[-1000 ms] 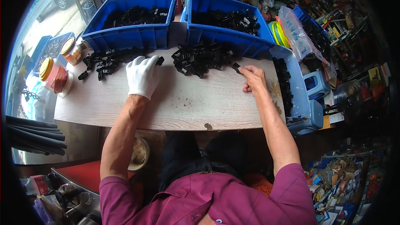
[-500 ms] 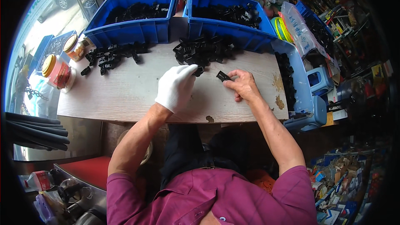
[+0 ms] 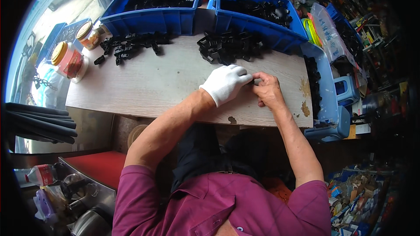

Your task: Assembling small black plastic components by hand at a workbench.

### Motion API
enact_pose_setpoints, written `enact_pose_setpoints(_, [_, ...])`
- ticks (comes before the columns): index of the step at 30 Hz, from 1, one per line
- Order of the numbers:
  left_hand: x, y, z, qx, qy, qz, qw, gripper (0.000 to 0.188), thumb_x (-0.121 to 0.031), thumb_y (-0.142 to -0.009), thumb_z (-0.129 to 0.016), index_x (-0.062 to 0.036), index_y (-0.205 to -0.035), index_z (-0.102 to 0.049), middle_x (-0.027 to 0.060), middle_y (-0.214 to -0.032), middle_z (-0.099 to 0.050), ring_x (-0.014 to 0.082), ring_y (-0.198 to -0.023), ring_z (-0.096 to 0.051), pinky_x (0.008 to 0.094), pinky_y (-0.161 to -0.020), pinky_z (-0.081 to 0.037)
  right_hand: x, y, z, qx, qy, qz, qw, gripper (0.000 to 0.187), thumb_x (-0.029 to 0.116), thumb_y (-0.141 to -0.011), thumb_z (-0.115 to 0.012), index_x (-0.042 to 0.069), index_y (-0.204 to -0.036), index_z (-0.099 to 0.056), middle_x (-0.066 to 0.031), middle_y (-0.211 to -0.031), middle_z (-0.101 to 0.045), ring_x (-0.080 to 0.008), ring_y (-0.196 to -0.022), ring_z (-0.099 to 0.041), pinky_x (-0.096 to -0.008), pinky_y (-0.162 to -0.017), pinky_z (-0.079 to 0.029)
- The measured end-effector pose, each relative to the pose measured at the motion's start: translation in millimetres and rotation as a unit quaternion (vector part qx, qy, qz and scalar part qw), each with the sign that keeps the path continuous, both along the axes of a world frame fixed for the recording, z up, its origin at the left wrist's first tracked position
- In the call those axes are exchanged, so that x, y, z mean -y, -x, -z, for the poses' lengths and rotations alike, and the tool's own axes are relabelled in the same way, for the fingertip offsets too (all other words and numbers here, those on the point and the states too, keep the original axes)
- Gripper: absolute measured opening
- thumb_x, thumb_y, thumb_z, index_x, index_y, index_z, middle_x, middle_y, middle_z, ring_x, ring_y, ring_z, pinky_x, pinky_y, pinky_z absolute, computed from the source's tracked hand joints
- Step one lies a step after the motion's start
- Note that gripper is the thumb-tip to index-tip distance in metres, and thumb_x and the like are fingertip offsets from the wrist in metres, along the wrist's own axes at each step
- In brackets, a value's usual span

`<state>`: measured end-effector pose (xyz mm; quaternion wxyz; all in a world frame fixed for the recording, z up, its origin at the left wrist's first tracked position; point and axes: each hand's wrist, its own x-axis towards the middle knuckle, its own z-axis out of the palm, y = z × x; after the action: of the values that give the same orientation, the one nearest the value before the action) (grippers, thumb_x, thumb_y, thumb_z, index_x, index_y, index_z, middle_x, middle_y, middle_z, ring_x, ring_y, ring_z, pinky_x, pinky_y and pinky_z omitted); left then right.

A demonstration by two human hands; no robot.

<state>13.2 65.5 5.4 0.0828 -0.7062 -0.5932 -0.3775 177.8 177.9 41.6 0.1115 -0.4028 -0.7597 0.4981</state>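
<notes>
My left hand [image 3: 226,84], in a white glove, meets my bare right hand [image 3: 268,91] fingertip to fingertip above the right half of the table [image 3: 153,78]. Both hands are closed in a pinch. Between the fingertips a bit of a small black plastic part [image 3: 251,82] shows; fingers hide most of it, and I cannot tell whether it is one piece or two joined. Just beyond my hands lies a heap of black plastic parts [image 3: 229,47]. A looser group of similar black parts [image 3: 127,47] is spread farther left.
Two blue bins [image 3: 153,22] [image 3: 258,26] of black parts line the table's far edge. Two lidded jars [image 3: 70,61] [image 3: 87,36] stand at the left. A lighter blue bin [image 3: 327,91] and blue stools [image 3: 343,124] are beyond the right edge.
My left hand has moved right with its black piece and now meets my right hand, which held a black part apart from it. The view has shifted slightly.
</notes>
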Motion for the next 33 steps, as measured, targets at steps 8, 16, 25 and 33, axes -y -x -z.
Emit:
enact_pose_setpoints(8, [1,0,5,0.013,0.026,-0.019,0.999,0.027,-0.010,-0.085,-0.067,-0.0138,-0.111,-0.073,0.0081,-0.101,-0.068,0.0319,-0.092,-0.068,0.0408,-0.076,-0.058,0,1,5,-0.023,0.010,-0.007,1.000,0.028,0.009,-0.085,-0.074,0.001,-0.112,-0.071,0.0010,-0.053,-0.054,-0.0069,-0.039,-0.046,-0.0253,-0.034,-0.042])
enact_pose_setpoints(16, [-3,3,4,0.022,0.022,0.044,0.999,0.029,-0.008,-0.083,-0.066,-0.0116,-0.111,-0.072,0.0083,-0.102,-0.070,0.0322,-0.094,-0.068,0.0410,-0.081,-0.057,-1,1,1,-0.011,0.022,-0.025,0.999,0.030,0.004,-0.081,-0.070,0.003,-0.111,-0.072,0.0023,-0.054,-0.053,-0.0068,-0.044,-0.047,-0.0256,-0.037,-0.044])
enact_pose_setpoints(25, [3,-6,3,-0.054,0.038,0.020,0.998,0.028,-0.013,-0.083,-0.065,-0.0080,-0.110,-0.071,0.0073,-0.110,-0.070,0.0276,-0.106,-0.065,0.0412,-0.094,-0.052,-2,-4,-2,-0.014,0.020,-0.019,1.000,0.029,0.002,-0.081,-0.070,0.002,-0.109,-0.071,0.0029,-0.056,-0.053,-0.0060,-0.045,-0.047,-0.0260,-0.039,-0.046])
enact_pose_setpoints(33, [16,-9,-3,-0.008,0.025,-0.044,0.999,0.029,-0.009,-0.083,-0.069,-0.0091,-0.112,-0.069,0.0093,-0.110,-0.070,0.0314,-0.104,-0.066,0.0423,-0.088,-0.054,1,-2,2,-0.018,0.021,-0.015,1.000,0.028,0.008,-0.082,-0.075,0.001,-0.109,-0.070,0.0038,-0.057,-0.052,-0.0070,-0.044,-0.047,-0.0249,-0.039,-0.045])
